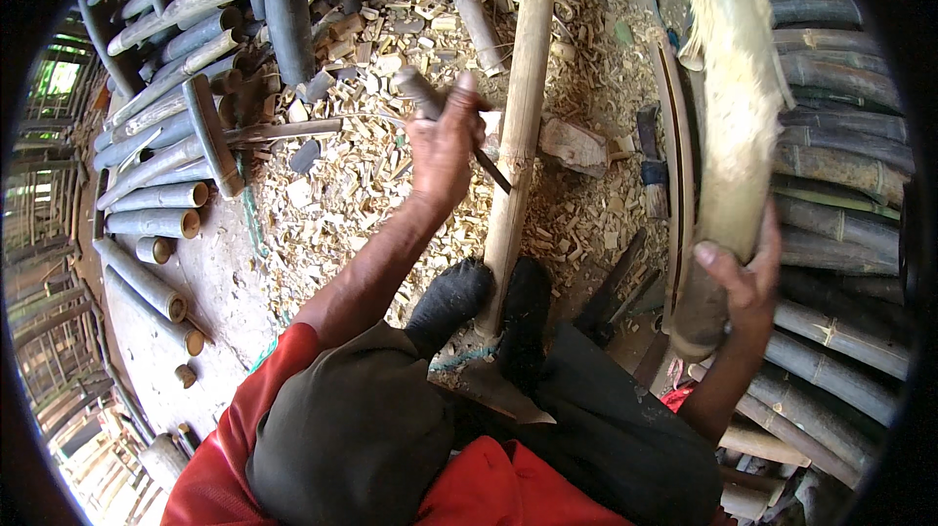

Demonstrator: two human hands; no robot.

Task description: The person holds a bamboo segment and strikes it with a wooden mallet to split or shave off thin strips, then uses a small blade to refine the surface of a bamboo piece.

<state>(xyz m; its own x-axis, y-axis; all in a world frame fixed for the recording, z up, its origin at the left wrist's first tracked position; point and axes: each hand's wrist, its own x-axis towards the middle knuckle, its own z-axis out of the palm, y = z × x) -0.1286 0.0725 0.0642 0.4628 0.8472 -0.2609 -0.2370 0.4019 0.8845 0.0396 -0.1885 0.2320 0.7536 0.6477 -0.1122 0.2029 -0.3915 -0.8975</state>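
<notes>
My left hand (pixel 440 150) is closed around the thick wooden handle of a chisel (pixel 418 93). The chisel's dark narrow blade slants down to the right, its tip at the side of a pale bamboo pole (pixel 528 77). This pole runs away from me, its near end between my two feet in dark socks (pixel 449 303). On the right, my right hand (pixel 747 277) grips a thick wooden club (pixel 733 135) near its lower, darker end. The club's upper part is pale, with frayed fibres along its side, and it reaches past the top of the view.
Wood chips (pixel 342 174) cover the ground around the pole. A stone-like block (pixel 575 146) sits under the pole. Stacked bamboo lengths (pixel 840 150) line the right side, and more bamboo (pixel 176 194) lies at left. A T-shaped wooden tool (pixel 212 135) rests there.
</notes>
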